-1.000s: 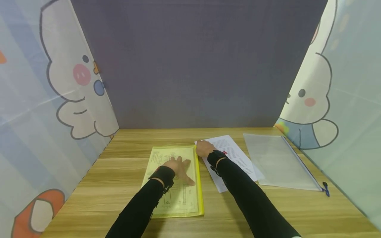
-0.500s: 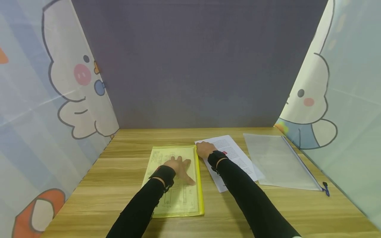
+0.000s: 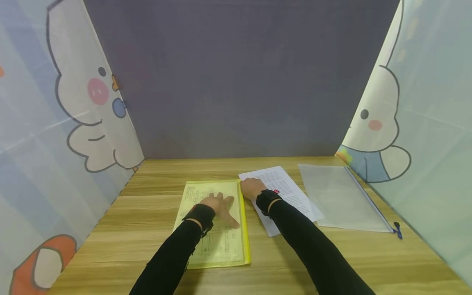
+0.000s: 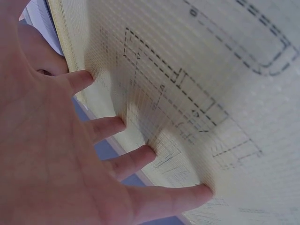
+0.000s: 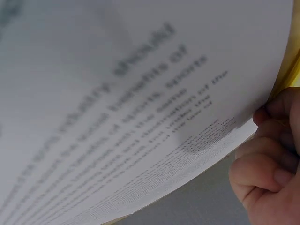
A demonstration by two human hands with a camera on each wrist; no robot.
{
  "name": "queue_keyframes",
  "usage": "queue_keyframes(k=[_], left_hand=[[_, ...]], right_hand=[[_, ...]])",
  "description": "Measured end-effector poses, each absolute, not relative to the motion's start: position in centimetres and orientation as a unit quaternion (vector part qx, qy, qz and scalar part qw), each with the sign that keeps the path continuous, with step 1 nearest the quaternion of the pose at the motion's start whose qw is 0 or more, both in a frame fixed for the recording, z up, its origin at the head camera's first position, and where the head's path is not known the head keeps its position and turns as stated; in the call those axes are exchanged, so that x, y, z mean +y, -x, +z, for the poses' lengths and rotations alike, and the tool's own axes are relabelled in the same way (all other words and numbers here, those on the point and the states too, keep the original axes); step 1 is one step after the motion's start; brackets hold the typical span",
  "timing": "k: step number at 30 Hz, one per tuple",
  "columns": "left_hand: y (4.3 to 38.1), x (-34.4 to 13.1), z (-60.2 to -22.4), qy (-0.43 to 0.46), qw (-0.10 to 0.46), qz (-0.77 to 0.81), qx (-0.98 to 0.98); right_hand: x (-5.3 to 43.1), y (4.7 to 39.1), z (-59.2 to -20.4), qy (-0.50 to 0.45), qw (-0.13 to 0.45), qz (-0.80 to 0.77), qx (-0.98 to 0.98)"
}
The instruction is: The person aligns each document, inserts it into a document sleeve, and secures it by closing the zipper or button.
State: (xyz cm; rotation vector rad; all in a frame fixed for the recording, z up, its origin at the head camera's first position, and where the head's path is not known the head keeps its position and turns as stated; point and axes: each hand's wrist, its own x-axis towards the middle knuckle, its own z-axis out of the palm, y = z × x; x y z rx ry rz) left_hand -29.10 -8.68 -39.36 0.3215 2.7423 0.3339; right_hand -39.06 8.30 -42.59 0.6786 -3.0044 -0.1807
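Note:
A yellow translucent zip document bag (image 3: pixel 232 252) lies flat on the table, with a sheet of line drawings showing through it. My left hand (image 3: pixel 217 208) rests on its face, fingers spread; in the left wrist view the fingertips (image 4: pixel 204 191) press on the meshed surface. At the bag's far right corner, my right hand (image 3: pixel 252 188) has its fingers curled and pinches the yellow edge (image 5: pixel 291 70). Whatever small part sits between thumb and forefinger is hidden. Printed white papers (image 3: pixel 282 182) lie just under and beside that hand.
To the right, a clear zip bag (image 3: pixel 335 196) with a blue zipper pull (image 3: pixel 397 230) lies on the wooden table (image 3: pixel 147 229), overlapping the papers' edge. A dark grey panel (image 3: pixel 236 82) closes off the back, and cartoon-printed curtains (image 3: pixel 33 164) stand at both sides.
The head view has turned slightly, so the scene sits a little further left. Both hands keep their places on the yellow bag.

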Motion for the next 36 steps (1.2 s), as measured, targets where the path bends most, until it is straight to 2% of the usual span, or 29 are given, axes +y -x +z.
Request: queue_keyframes(k=[5,14,36], left_hand=[[29.2,-8.6,-39.5,-0.115,0.175,0.116,0.971],[29.1,-8.5,-39.6,-0.118,0.173,0.117,0.971],[29.1,-8.5,-39.6,-0.110,0.169,0.120,0.972]], right_hand=[[8.5,38.2,-42.3,-0.230,0.036,-0.066,-0.970],[8.7,37.5,-42.2,-0.228,0.018,-0.074,-0.971],[8.6,36.8,-42.8,-0.239,0.034,-0.111,-0.964]])
